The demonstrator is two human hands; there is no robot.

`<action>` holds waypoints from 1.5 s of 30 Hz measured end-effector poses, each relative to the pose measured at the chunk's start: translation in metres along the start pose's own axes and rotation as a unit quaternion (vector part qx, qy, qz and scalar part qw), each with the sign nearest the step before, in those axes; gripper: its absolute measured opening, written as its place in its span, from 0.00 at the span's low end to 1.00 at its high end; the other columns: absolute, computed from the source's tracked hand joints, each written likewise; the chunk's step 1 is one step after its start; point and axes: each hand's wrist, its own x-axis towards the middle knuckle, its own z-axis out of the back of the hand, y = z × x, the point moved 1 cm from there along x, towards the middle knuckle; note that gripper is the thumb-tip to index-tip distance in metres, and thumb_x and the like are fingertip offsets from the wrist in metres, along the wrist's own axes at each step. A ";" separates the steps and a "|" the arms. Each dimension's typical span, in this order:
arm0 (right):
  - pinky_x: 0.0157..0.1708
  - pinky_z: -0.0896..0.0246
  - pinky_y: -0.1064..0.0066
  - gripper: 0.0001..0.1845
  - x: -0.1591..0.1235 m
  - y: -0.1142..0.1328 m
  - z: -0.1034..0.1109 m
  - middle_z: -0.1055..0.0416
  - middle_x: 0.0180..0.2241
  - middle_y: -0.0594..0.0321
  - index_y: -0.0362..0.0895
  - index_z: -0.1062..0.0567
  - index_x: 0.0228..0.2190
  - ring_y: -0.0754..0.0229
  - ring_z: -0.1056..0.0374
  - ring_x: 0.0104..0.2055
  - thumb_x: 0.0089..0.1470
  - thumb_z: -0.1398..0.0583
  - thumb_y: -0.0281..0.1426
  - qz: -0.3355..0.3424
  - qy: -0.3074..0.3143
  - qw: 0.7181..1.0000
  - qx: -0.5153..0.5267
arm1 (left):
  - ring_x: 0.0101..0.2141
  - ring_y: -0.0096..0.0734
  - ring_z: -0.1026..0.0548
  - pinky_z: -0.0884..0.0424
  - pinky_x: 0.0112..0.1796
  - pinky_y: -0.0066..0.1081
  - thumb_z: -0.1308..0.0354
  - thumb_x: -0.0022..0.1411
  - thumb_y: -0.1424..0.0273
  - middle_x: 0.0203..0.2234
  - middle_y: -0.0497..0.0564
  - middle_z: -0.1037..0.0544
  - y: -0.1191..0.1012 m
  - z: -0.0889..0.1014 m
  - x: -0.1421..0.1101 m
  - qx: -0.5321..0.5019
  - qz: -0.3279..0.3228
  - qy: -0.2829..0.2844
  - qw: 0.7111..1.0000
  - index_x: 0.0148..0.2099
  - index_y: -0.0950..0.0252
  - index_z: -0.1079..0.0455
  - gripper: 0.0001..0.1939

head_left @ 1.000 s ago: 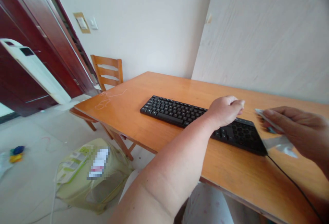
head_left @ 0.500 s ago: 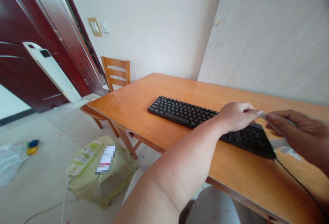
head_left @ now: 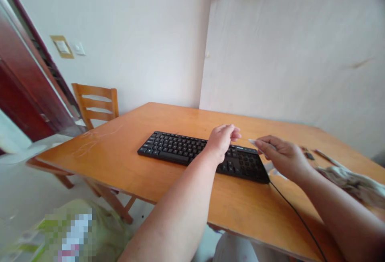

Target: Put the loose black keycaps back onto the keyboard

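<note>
A black keyboard [head_left: 177, 148] lies flat on the wooden table [head_left: 141, 186], and its cable [head_left: 296, 210] runs off the near right corner. Above the keyboard's right half is my left hand [head_left: 221, 140], closed with its fingers curled; whatever it may pinch is too small to make out. My right hand [head_left: 281, 153] is closed around a slim pale grey, stick-like piece [head_left: 252, 142], whose whitish tip points toward my left hand. The rest of that piece is hidden in my fingers. A faint thin line seems to cross the gap between the hands.
Under my right hand is a whitish, clear-looking scrap [head_left: 278, 173]. A crumpled cloth [head_left: 351, 182], a long thin stick [head_left: 329, 158] and small dark items [head_left: 307, 154] lie at the right. Pale thread [head_left: 87, 144] is at the left; a wooden chair [head_left: 98, 103] stands behind.
My view has swung to the right, bringing the cloth and small items into sight. My hands, close together before, are now farther apart, with the pale piece still in my right hand.
</note>
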 end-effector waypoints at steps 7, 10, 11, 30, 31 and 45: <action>0.25 0.42 0.72 0.22 0.000 -0.002 -0.003 0.29 0.24 0.63 0.45 0.24 0.34 0.62 0.35 0.26 0.59 0.46 0.49 0.043 -0.008 0.999 0.004 | 0.27 0.28 0.26 0.35 0.32 0.28 0.51 0.64 0.57 0.26 0.55 0.21 0.002 0.004 0.004 -0.047 0.043 -0.001 0.998 0.33 0.69 0.24 0.22; 0.26 0.42 0.72 0.21 0.000 -0.002 -0.003 0.29 0.24 0.64 0.45 0.24 0.34 0.62 0.35 0.26 0.59 0.46 0.49 0.046 -0.009 0.999 0.008 | 0.27 0.28 0.26 0.35 0.33 0.28 0.53 0.65 0.55 0.26 0.55 0.21 0.002 0.005 0.006 -0.046 0.047 0.003 0.998 0.34 0.69 0.24 0.25; 0.26 0.42 0.72 0.21 0.000 -0.002 -0.003 0.29 0.24 0.64 0.44 0.24 0.33 0.62 0.35 0.27 0.59 0.46 0.48 0.048 -0.009 0.999 0.009 | 0.27 0.28 0.26 0.35 0.33 0.28 0.54 0.65 0.54 0.26 0.55 0.21 0.002 0.005 0.006 -0.042 0.048 0.005 0.998 0.35 0.69 0.24 0.26; 0.27 0.42 0.72 0.20 0.000 0.004 -0.003 0.30 0.25 0.64 0.44 0.24 0.33 0.62 0.35 0.27 0.60 0.46 0.47 0.072 -0.013 0.997 0.032 | 0.29 0.28 0.28 0.35 0.36 0.30 0.44 0.59 0.59 0.27 0.51 0.22 0.004 -0.009 -0.009 0.129 0.023 0.144 0.981 0.33 0.66 0.29 0.15; 0.27 0.42 0.72 0.20 0.000 0.004 -0.003 0.29 0.25 0.64 0.44 0.24 0.33 0.62 0.35 0.27 0.60 0.46 0.47 0.073 -0.011 0.997 0.034 | 0.30 0.28 0.28 0.35 0.37 0.30 0.42 0.58 0.59 0.27 0.51 0.22 0.005 -0.010 -0.010 0.127 0.018 0.149 0.981 0.32 0.66 0.29 0.14; 0.29 0.41 0.71 0.20 -0.001 0.004 -0.002 0.30 0.26 0.64 0.44 0.26 0.33 0.62 0.36 0.28 0.60 0.47 0.47 0.067 -0.003 0.997 0.048 | 0.30 0.27 0.28 0.35 0.36 0.30 0.41 0.58 0.60 0.28 0.51 0.22 0.003 -0.006 -0.009 0.101 0.023 0.135 0.985 0.33 0.66 0.28 0.12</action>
